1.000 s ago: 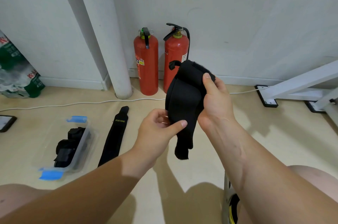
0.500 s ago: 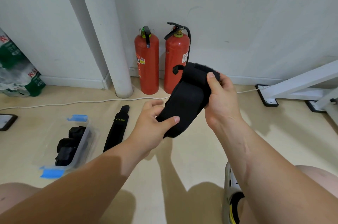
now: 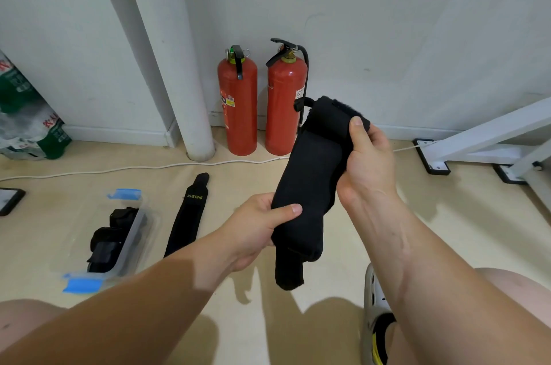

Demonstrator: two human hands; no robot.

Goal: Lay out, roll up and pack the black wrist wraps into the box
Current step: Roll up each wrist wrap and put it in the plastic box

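I hold a black wrist wrap (image 3: 310, 182) in the air above the floor, stretched between both hands. My right hand (image 3: 368, 162) grips its folded upper end, and my left hand (image 3: 259, 226) pinches its lower part, with a loose tail hanging below. A second black wrist wrap (image 3: 187, 215) marked XUEYING lies flat on the floor to the left. Further left stands the clear plastic box (image 3: 135, 229) with blue clips, holding rolled black wraps (image 3: 108, 241).
Two red fire extinguishers (image 3: 238, 102) stand against the wall beside a white pipe (image 3: 179, 81). A white cable (image 3: 134, 168) runs along the floor. A white frame (image 3: 483, 141) sits at right, bottle packs (image 3: 26, 120) at left, my shoe (image 3: 377, 317) below.
My left hand slid down the wrap and closed around its lower part. The wrap now hangs longer and straighter, with its tail dangling again. My right hand kept its grip.
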